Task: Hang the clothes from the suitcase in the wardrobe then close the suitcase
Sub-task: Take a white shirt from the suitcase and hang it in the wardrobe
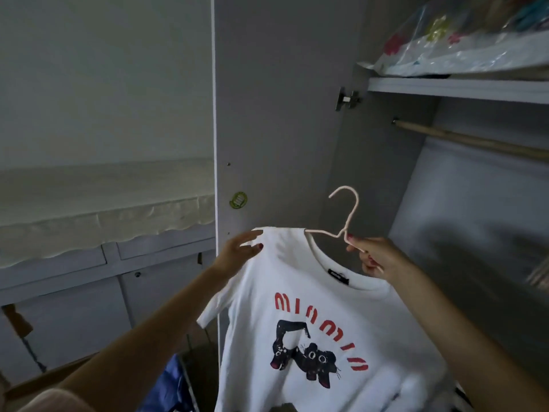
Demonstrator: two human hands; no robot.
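A white T-shirt (300, 292) with red letters and a black cat print hangs on a pale pink hanger (347, 215), held up in front of the open wardrobe. My right hand (377, 255) grips the hanger just below its hook, at the shirt's collar. My left hand (242, 248) pinches the shirt's left shoulder. The hanger's hook points up and left, below the level of the wooden wardrobe rail (463, 139) at the upper right. The suitcase is out of sight.
The open wardrobe door (276, 114) stands straight ahead, with a hinge (347, 98) at its right edge. A shelf (457, 86) above the rail holds plastic-wrapped bundles (463, 43). Blue fabric (169, 385) lies low at the bottom. Grey cabinets (74, 292) stand to the left.
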